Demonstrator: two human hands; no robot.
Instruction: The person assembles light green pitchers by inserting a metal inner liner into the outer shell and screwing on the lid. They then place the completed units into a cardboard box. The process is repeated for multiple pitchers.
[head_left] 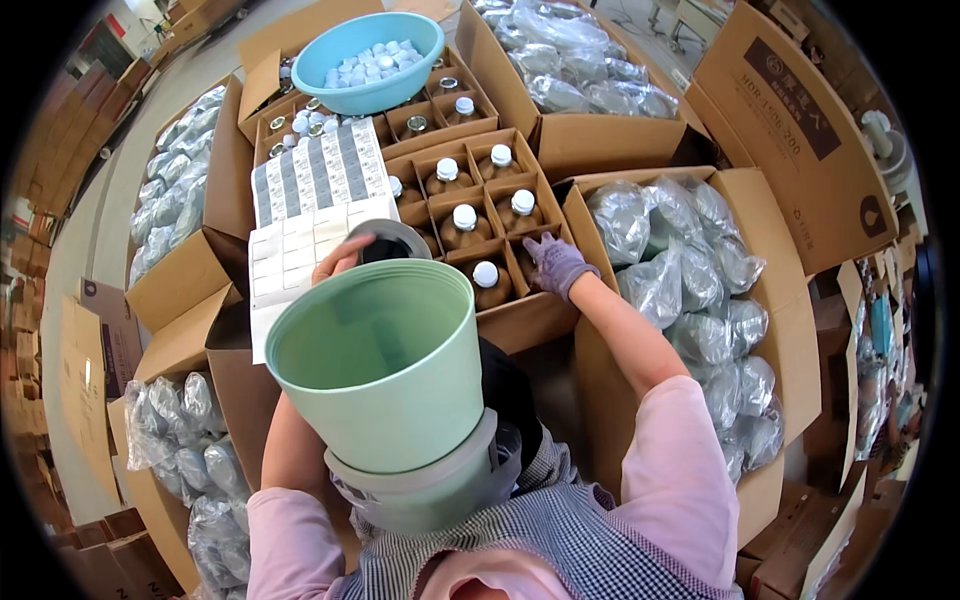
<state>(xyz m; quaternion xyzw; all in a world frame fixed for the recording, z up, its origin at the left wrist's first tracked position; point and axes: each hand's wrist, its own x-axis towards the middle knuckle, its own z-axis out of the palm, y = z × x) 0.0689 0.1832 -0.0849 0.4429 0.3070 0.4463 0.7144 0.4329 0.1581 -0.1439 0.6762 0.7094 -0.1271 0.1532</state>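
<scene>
Nearest, with the dial centred on the picture, a pale green pail (400, 400) stands at 8 o'clock, on top of a 2nd green container (440, 490). Between 9 and 10 o'clock, the bare left hand (336, 262) touches the edge of a blurred grey round thing (405, 235), its fingers part-bent; the pail hides the rest, so how firm the hold is cannot be told. At 2 o'clock, the gloved right hand (560, 265) has its fingers spread and half-curled at a corner compartment of a divided carton (525, 325); whether it grips anything cannot be told. Just beside it, toward 12 o'clock, at least 5 brown bottles (487, 293) with white tops sit upright in that carton. Label sheets (320, 170) lie at 10 o'clock, and bagged items (705, 335) fill a carton at 3 o'clock. Farther off, a blue basin (375, 101) of white caps (365, 68) rests at 11 o'clock.
</scene>
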